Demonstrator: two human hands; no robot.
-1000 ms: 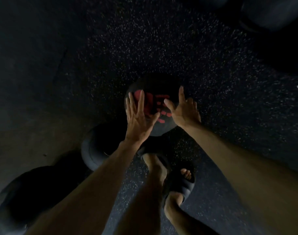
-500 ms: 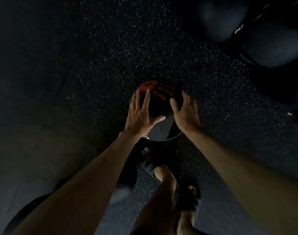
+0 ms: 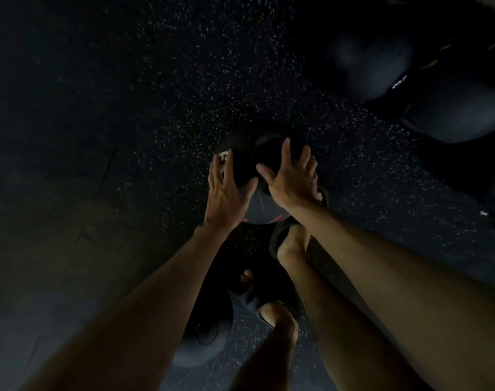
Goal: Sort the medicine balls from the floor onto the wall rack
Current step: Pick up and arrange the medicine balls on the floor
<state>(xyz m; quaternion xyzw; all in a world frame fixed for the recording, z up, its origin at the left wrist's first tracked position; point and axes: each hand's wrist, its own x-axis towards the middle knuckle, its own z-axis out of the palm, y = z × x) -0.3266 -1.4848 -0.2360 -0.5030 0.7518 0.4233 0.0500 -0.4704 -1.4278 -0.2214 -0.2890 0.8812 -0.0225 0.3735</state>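
Rolled since the earlier frame, red print nearly hidden: medicine ball (image 3: 249, 159) on floor (image 3: 156, 108) between left hand (image 3: 226, 193) and right hand (image 3: 291, 182), both spread flat, gripping nothing. Pickup step; next, probably two-palm squeeze and lift.

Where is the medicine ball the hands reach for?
The medicine ball lies at the head view's centre on the floor, between left hand and right hand, beyond a sandalled foot.

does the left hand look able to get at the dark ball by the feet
Probably yes: the left hand is open right at the medicine ball's left side, with nothing visible between them.
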